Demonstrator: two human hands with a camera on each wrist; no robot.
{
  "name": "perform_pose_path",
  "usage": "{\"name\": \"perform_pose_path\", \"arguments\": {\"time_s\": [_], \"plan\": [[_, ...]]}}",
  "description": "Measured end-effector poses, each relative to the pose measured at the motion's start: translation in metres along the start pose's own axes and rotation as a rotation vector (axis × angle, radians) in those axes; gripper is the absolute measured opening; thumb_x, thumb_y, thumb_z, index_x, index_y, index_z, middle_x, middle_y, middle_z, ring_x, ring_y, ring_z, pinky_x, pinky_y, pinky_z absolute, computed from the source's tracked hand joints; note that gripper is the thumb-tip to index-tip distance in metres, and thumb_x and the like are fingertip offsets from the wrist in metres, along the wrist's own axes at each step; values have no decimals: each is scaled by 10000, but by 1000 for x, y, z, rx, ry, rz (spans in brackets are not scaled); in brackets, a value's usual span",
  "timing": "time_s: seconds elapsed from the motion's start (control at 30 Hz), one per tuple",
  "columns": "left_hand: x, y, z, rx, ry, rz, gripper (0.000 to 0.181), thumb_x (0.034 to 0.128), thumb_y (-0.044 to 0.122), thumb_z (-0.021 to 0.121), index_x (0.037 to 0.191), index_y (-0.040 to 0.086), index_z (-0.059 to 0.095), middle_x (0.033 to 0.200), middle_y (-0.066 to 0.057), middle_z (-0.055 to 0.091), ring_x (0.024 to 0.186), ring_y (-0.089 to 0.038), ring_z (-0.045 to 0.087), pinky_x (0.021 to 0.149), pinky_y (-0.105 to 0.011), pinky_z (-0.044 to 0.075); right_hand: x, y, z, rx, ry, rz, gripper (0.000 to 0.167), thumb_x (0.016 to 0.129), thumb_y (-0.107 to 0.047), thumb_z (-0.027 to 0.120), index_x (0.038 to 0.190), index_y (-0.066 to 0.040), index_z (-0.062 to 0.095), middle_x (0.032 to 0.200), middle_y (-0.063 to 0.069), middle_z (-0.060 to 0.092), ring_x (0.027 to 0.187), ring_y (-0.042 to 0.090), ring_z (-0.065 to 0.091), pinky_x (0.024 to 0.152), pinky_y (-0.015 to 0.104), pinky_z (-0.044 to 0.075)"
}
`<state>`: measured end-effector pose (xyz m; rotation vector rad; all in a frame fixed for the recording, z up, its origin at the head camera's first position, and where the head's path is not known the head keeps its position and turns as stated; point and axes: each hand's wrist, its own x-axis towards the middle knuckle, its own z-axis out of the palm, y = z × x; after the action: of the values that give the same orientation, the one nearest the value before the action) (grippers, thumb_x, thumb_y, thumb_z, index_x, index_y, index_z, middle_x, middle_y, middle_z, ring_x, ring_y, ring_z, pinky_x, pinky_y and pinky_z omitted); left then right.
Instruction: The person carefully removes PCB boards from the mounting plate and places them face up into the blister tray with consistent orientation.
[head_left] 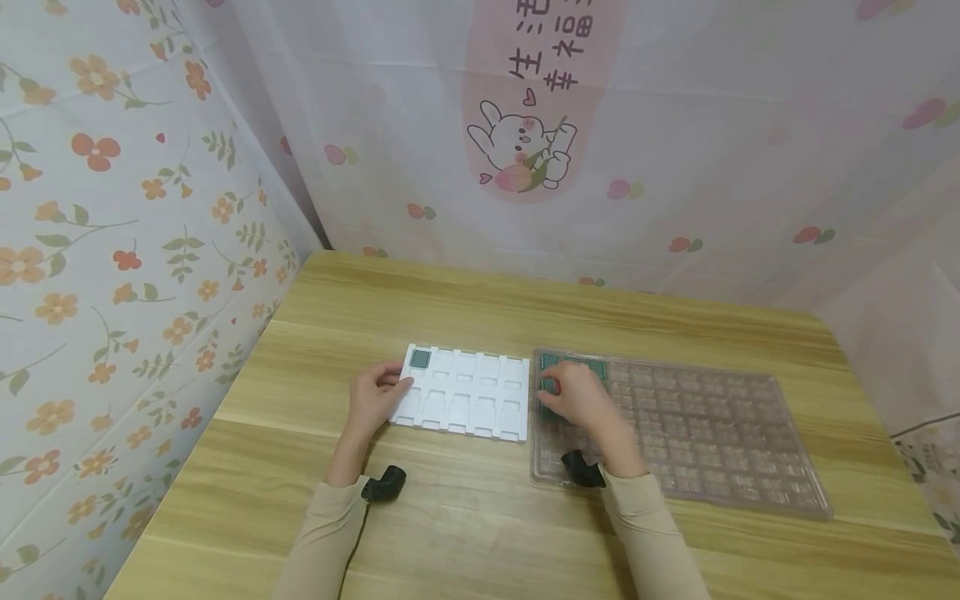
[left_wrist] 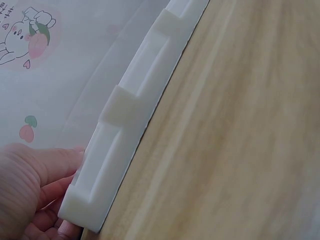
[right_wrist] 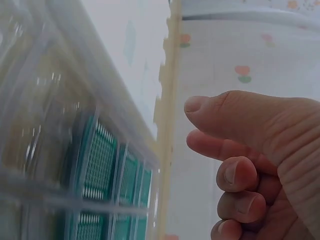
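My left hand (head_left: pixel 375 396) grips the left edge of a white plastic tray (head_left: pixel 463 392), its thumb on the rim in the left wrist view. One green square chip (head_left: pixel 420 359) sits in that tray's far-left pocket. On the right lies a clear compartment tray (head_left: pixel 675 433), with several green chips (head_left: pixel 597 369) in its far-left pockets. My right hand (head_left: pixel 577 393) hovers over those chips. In the right wrist view its thumb and index finger stand slightly apart with nothing seen between them, and the other fingers are loosely bent. Green chips (right_wrist: pixel 100 160) show beside it there.
Both trays lie side by side on a wooden table (head_left: pixel 450 533). A black wrist device (head_left: pixel 386 483) sits at the left cuff, and another black device (head_left: pixel 582 469) hangs over the clear tray's near edge. Printed curtains (head_left: pixel 375 108) stand behind and to the left.
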<state>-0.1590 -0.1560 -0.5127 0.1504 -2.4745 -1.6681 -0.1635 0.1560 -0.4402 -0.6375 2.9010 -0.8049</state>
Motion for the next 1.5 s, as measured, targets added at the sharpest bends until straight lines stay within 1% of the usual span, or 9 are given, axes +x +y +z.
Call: {"name": "perform_pose_path", "arguments": {"time_s": [0.17, 0.3, 0.43, 0.53, 0.67, 0.9, 1.2, 1.5], "plan": [[0, 0, 0, -12, 1, 2, 270, 797, 34, 717, 1044, -61, 664, 896, -187, 660, 807, -269, 617, 649, -150, 477, 5, -8, 5, -20, 21, -34, 241, 796, -70, 721, 995, 62, 686, 555, -33, 387, 463, 66, 295, 448, 202, 293], [0, 0, 0, -6, 3, 2, 272, 798, 38, 716, 1048, -58, 665, 899, -186, 660, 809, -269, 618, 650, -151, 476, 11, -13, 9, -7, 26, -53, 239, 797, -56, 714, 1003, 63, 684, 546, -42, 394, 472, 59, 306, 459, 198, 306], [0, 1, 0, -1, 2, 4, 277, 799, 40, 715, 1052, -59, 663, 902, -188, 662, 809, -273, 622, 651, -153, 478, 16, -20, 12, -13, 27, -72, 239, 798, -74, 719, 995, 57, 688, 533, -45, 397, 461, 58, 296, 461, 202, 304], [0, 2, 0, -5, 1, 7, 277, 797, 39, 715, 1050, -62, 663, 901, -190, 662, 808, -277, 622, 650, -155, 480, 20, -26, 13, -21, 22, -82, 245, 801, -87, 719, 1000, 51, 688, 540, -35, 382, 466, 71, 280, 456, 210, 279], [0, 2, 0, -10, 1, 13, 273, 795, 39, 716, 1042, -65, 664, 895, -192, 660, 804, -278, 619, 648, -154, 481, 24, -33, 16, -13, 11, -84, 246, 809, -86, 713, 1012, 49, 685, 565, -26, 360, 489, 85, 272, 466, 214, 255], [0, 3, 0, -15, 4, 6, 266, 789, 28, 715, 1027, -78, 662, 883, -204, 655, 794, -288, 619, 645, -157, 484, 30, -43, 19, -19, 15, -83, 243, 803, -92, 720, 1004, 41, 690, 575, -22, 382, 507, 92, 306, 471, 208, 262], [0, 2, 0, -7, 3, -10, 273, 796, 39, 715, 1042, -66, 662, 897, -188, 656, 809, -270, 614, 647, -148, 472, 39, -49, 26, -23, 15, -98, 236, 806, -106, 725, 999, 28, 697, 565, -25, 394, 495, 81, 315, 461, 197, 270], [-1, 3, 0, 5, 3, -23, 276, 799, 37, 712, 1052, -60, 660, 904, -183, 656, 813, -266, 616, 650, -154, 474, 46, -57, 29, -39, 18, -122, 237, 807, -113, 721, 1001, 22, 696, 578, -17, 433, 514, 93, 355, 453, 195, 290]]}}
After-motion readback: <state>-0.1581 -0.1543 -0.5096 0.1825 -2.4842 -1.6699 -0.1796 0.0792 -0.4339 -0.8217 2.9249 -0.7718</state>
